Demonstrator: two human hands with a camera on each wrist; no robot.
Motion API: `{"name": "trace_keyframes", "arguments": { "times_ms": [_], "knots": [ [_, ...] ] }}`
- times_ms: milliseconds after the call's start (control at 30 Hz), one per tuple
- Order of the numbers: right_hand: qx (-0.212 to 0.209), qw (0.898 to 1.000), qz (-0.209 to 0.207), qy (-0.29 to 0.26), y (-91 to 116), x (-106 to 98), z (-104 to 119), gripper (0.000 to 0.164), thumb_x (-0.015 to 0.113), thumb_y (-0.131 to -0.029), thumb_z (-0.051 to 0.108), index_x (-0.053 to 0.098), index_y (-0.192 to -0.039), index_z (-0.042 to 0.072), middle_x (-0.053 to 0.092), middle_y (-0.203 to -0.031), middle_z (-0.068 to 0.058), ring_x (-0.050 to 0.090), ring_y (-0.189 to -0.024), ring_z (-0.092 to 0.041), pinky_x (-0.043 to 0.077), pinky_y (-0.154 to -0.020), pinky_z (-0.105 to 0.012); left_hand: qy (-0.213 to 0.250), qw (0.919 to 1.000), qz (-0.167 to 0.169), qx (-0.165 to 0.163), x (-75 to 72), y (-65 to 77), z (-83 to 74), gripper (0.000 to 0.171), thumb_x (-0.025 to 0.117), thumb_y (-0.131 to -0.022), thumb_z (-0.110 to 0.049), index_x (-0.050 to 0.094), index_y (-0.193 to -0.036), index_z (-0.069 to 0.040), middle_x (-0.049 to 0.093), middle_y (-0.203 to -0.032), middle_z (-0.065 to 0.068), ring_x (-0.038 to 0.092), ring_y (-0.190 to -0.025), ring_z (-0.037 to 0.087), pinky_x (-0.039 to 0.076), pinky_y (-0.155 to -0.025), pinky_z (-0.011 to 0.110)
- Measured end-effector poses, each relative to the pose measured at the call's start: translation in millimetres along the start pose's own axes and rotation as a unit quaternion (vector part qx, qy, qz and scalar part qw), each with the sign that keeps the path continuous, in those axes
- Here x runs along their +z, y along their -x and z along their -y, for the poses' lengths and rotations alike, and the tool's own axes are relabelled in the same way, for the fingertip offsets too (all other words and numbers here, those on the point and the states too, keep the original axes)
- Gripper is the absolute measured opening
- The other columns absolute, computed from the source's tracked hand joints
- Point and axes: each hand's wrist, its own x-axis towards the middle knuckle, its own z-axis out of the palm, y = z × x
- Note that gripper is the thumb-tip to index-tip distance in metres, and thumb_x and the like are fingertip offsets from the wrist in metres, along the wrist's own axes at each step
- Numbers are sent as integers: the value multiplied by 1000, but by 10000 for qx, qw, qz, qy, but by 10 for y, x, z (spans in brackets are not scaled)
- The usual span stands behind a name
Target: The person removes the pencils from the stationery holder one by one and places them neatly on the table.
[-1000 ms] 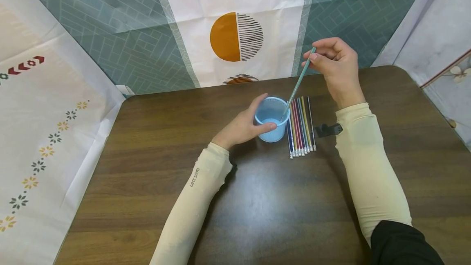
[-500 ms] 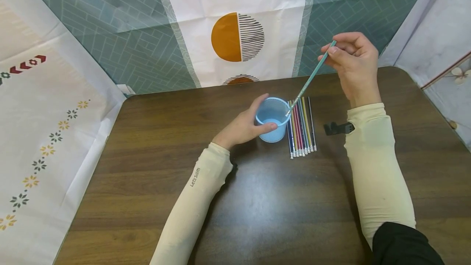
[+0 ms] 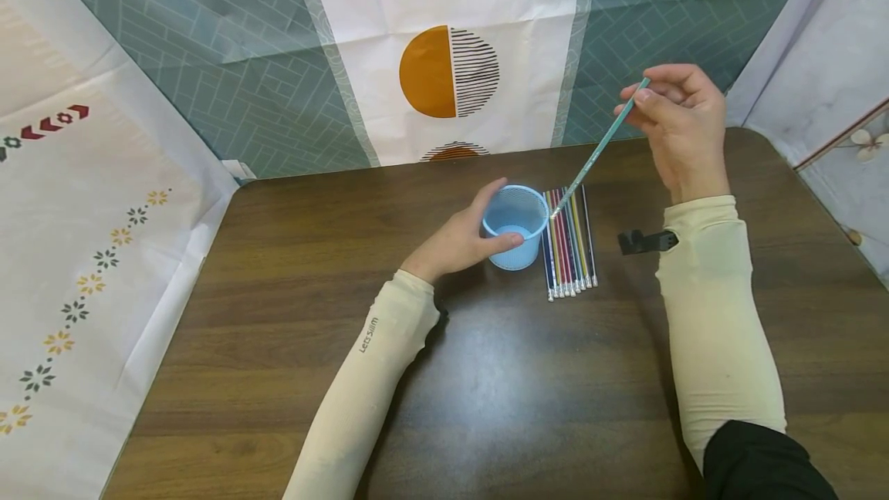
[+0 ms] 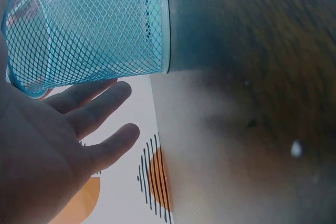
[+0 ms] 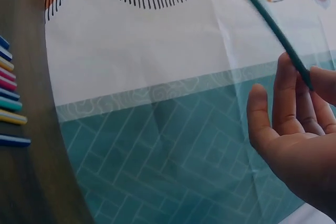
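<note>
A light-blue mesh pencil cup [image 3: 514, 255] stands upright on the wooden table, and no pencils show inside it. My left hand [image 3: 451, 244] holds it around the left side, thumb at the near rim; in the left wrist view, several fingers [image 4: 107, 148] extend behind the mesh wall. Between thumb and fingertips, my right hand [image 3: 684, 126] pinches the upper end of a teal pencil [image 3: 600, 149]. The pencil slants down to the left, its lower end just outside the cup's right rim, over a row of pencils [image 3: 571, 257]. Whether that end touches anything, I cannot tell.
The row of several colored pencils lies side by side right of the cup, eraser ends toward me. Behind the wooden table [image 3: 312, 376] hangs a patterned cloth [image 3: 528, 91]. A white floral cloth [image 3: 118, 292] borders the left side. A black wrist mount [image 3: 646, 242] juts from the right sleeve.
My right hand has moved right, taking the teal pencil with it. The pencil's lower end has passed from inside the cup to outside its right rim. The left hand and cup stay put.
</note>
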Motion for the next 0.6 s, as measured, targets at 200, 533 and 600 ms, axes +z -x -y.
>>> {"name": "trace_keyframes", "arguments": {
  "times_ms": [200,533,600],
  "knots": [
    [450,9972,-172,579,-20,-154,-35,20,66,-86,-21,63,-104,-14,69,-80,-21,70,-72,-31,60,-69,-35,-12,10000,20,-48,1,3,-9,96,72,-87,-58,15,-160,-35,50,-142,9,53,-119,26,49,-98,43],
    [1542,9524,-113,2629,-34,-317,-67,15,61,-94,-10,65,-105,-1,72,-83,-8,72,-73,-18,57,-69,-24,66,9999,28,-71,-3,6,-11,95,72,-87,-58,14,-160,-36,49,-143,9,52,-120,26,48,-98,44],
    [1727,9282,-72,3294,-42,-346,-91,12,61,-96,-5,64,-106,2,72,-83,-4,71,-71,-15,57,-69,-21,55,9999,19,-83,-5,6,-10,96,72,-87,-59,14,-160,-36,49,-143,8,52,-121,26,48,-98,44]
  ]
}}
